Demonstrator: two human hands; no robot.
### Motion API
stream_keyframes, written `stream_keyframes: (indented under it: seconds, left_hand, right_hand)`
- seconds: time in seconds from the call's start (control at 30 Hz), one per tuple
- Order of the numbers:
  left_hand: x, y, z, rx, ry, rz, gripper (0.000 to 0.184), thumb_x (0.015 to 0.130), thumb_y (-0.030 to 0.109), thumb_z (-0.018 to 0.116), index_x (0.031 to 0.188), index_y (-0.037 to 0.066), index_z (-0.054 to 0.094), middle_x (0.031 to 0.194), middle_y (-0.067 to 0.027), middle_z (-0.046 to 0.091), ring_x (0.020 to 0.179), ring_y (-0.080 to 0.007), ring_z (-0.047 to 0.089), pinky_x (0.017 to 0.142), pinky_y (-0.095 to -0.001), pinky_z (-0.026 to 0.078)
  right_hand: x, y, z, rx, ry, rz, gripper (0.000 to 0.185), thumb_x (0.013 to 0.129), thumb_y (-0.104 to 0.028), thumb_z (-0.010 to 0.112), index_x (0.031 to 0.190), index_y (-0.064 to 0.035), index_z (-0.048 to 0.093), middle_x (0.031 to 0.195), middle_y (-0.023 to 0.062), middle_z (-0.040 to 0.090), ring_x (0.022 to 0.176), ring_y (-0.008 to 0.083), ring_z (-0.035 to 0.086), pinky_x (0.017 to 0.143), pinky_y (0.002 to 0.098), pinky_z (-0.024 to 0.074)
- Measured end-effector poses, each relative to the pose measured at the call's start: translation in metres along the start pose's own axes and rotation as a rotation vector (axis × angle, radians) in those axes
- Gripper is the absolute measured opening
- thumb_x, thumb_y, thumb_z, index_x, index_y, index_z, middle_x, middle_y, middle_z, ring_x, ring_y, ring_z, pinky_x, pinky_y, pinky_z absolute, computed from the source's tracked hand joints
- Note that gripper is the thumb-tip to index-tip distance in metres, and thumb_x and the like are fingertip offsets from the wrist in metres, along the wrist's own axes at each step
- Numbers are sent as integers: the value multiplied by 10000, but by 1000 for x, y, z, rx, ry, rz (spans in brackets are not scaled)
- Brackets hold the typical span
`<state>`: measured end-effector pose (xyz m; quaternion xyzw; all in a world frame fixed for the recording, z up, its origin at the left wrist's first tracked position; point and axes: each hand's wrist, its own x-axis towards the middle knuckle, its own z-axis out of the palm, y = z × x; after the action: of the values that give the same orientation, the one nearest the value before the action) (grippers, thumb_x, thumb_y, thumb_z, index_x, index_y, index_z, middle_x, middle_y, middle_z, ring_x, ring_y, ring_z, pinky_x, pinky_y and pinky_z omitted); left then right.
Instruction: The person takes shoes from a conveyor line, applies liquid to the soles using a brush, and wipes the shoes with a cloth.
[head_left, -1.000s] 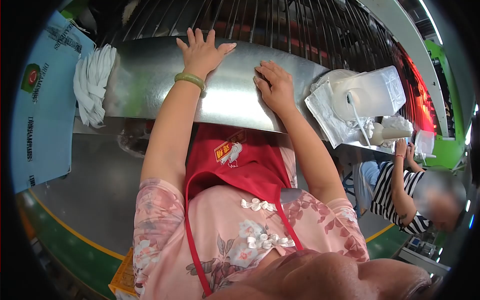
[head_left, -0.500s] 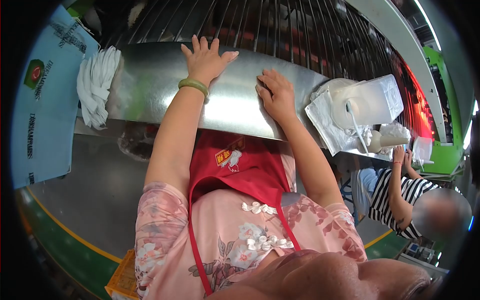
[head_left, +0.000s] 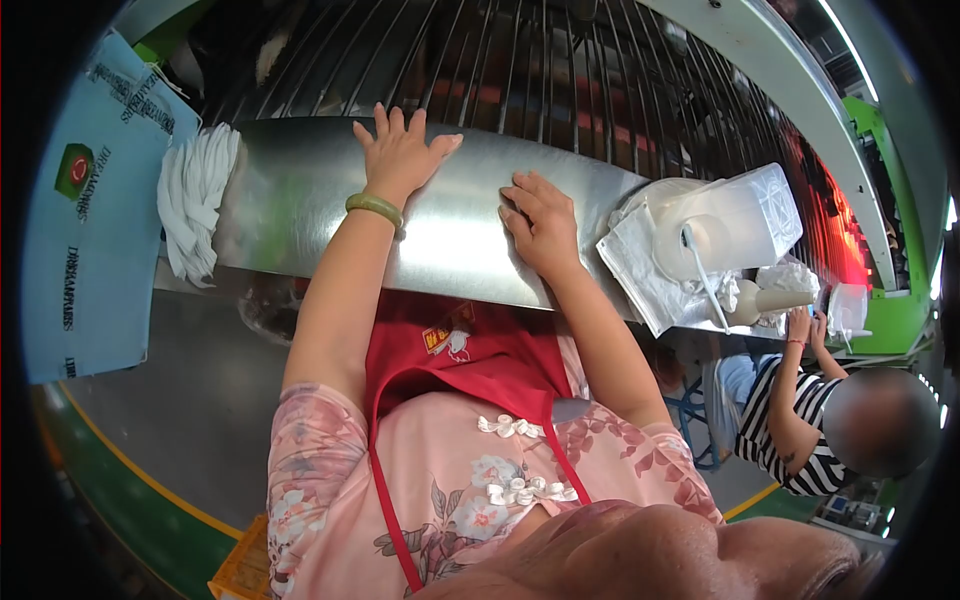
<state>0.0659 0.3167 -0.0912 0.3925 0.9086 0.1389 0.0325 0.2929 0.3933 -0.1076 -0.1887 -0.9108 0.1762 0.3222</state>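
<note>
My left hand (head_left: 400, 158), with a green bangle (head_left: 374, 209) at its wrist, lies palm down on a shiny metal tabletop (head_left: 300, 200). Its fingers are spread towards the long metal rods at the far edge. To the right, my right hand (head_left: 545, 222) rests on the same metal surface with its fingers slightly bent and apart. Nothing shows in either hand, though the palms are hidden. A stack of white cloth or gloves (head_left: 195, 205) sits at the left end. Beyond my right hand are a translucent plastic jug (head_left: 740, 225) and white sheets (head_left: 635, 265).
A blue printed box (head_left: 95, 230) stands at the far left. Metal rods (head_left: 480, 70) run beyond the tabletop. A beige bottle (head_left: 770, 302) lies near the jug. At the right, a person in a striped shirt (head_left: 775, 400) works at the same bench. A yellow crate (head_left: 240, 565) is behind me.
The view has tilted, so the bench and hands sit lower in the picture. Both hands stay on the metal in nearly the same places.
</note>
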Motion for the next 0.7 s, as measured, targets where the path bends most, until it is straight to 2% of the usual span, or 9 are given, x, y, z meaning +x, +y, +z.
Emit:
stream_keyframes:
  seconds: [0.7]
  left_hand:
    - [-2,2,-2,35,14,1,814,875,676,422,1437,87,437,1516,-223,345,1476,-378,149,1158,-613,44]
  right_hand:
    - [-3,3,-3,68,5,21,257,784,-156,702,1032,-89,712,1223,120,641,1243,324,527,1027,425,370]
